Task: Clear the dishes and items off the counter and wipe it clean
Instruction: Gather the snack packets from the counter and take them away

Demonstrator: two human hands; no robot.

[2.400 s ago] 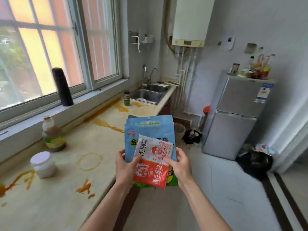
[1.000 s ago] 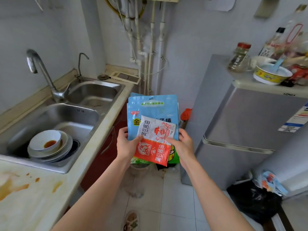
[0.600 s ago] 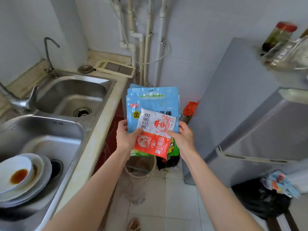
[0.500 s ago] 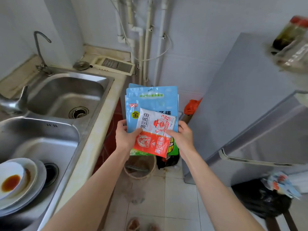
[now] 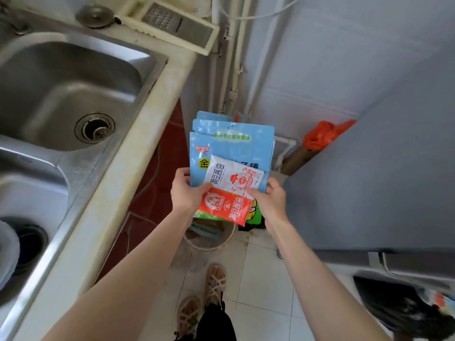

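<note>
I hold a stack of packets in front of me, over the floor. Several blue snack bags [image 5: 232,143] lie behind a white and red soy sauce pouch [image 5: 230,193]. My left hand [image 5: 186,191] grips the stack's left edge, thumb on the front. On the right edge my right hand [image 5: 272,199] pinches the pouch and bags. Directly below the stack stands a round bin [image 5: 209,238], partly hidden by it. The beige counter edge [image 5: 138,153] runs along my left.
A steel double sink [image 5: 66,94] fills the left, with a plug and a cream dish rack at its far end. The grey fridge [image 5: 384,180] stands close on the right, and a black bag [image 5: 403,313] lies by its base. White pipes run down the wall ahead.
I have walked from the stained counter past the sink to its far end, and my view has tilted down. The packets stay in both hands and now hang over the bin.
</note>
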